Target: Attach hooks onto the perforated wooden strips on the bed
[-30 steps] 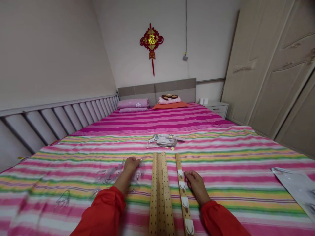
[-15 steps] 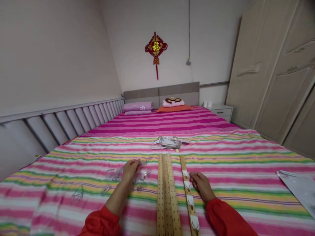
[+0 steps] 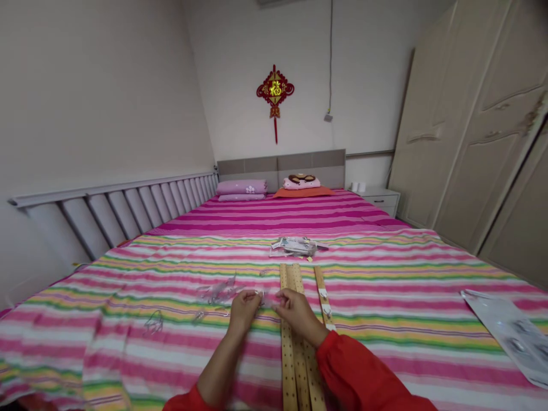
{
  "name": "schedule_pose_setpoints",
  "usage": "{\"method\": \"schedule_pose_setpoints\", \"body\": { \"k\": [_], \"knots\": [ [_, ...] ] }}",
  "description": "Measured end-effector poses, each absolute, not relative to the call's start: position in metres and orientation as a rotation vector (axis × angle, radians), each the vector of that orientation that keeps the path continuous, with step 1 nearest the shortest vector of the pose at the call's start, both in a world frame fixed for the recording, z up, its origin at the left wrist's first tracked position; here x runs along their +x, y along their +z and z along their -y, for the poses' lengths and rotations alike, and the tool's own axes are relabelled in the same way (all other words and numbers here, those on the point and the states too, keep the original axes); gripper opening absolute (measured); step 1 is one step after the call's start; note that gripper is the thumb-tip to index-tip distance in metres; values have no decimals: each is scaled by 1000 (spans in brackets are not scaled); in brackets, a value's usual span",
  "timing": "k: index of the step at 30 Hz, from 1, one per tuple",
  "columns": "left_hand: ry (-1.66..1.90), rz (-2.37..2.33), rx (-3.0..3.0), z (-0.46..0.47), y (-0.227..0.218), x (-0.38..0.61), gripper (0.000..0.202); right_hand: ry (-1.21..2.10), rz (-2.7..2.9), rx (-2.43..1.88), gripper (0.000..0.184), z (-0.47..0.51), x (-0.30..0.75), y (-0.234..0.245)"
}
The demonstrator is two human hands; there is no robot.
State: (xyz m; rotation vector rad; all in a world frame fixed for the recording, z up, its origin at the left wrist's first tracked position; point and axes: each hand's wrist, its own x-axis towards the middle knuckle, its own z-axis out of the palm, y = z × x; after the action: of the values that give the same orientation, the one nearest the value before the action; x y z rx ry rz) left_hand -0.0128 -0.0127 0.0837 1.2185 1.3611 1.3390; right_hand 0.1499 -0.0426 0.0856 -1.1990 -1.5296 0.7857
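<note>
My left hand (image 3: 245, 310) is closed in a pinch on a small clear plastic piece (image 3: 267, 299), perhaps a little bag; what is inside is too small to tell. My right hand (image 3: 297, 313) pinches at the piece's other side, above the pale wooden strips (image 3: 289, 365) with rows of small holes. Partly behind my right hand and sleeve lies a narrower wooden strip (image 3: 318, 277) with white-backed hooks (image 3: 322, 293) on it. Left of my left hand, several clear bags with metal bits (image 3: 219, 291) are scattered on the striped sheet (image 3: 171, 359).
A clear-wrapped bundle (image 3: 295, 246) lies beyond the strips. At the right is a flat clear package (image 3: 509, 334) with round metal items. A thin wire-like piece (image 3: 154, 322) rests on the left. Pillows (image 3: 242, 187) and a headboard (image 3: 248, 168) stand at the back.
My left hand has moved right with the clear piece. My right hand has left the hook strip and come left to meet it. The view has shifted slightly.
</note>
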Motion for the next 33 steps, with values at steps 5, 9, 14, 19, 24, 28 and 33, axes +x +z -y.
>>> {"method": "schedule_pose_setpoints", "body": {
  "k": [5, 9, 14, 19, 24, 28, 33],
  "knots": [
    [1363, -1349, 1217, 27, 78, -18, 33, 757, 1520, -1272, 13, 44, 122, 74],
    [1326, -1318, 1178, 37, 79, -26, 29, 802, 1459, -1356, 17, 46, 113, 64],
    [1350, -1263, 916, 41, 80, -33, 28, 888, 1411, -1482, 17, 50, 105, 53],
    [1393, -967, 579, 45, 85, -32, 22, 982, 1511, -1572, 26, 55, 100, 51],
    [1331, -786, 553, 55, 92, -24, 21, 837, 1585, -1642, 28, 58, 105, 58],
    [1297, -728, 584, 60, 93, -15, 22, 753, 1557, -1675, 26, 62, 114, 65],
    [1296, -817, 597, 60, 93, -8, 23, 727, 1434, -1574, 20, 68, 125, 80]
  ]
}}
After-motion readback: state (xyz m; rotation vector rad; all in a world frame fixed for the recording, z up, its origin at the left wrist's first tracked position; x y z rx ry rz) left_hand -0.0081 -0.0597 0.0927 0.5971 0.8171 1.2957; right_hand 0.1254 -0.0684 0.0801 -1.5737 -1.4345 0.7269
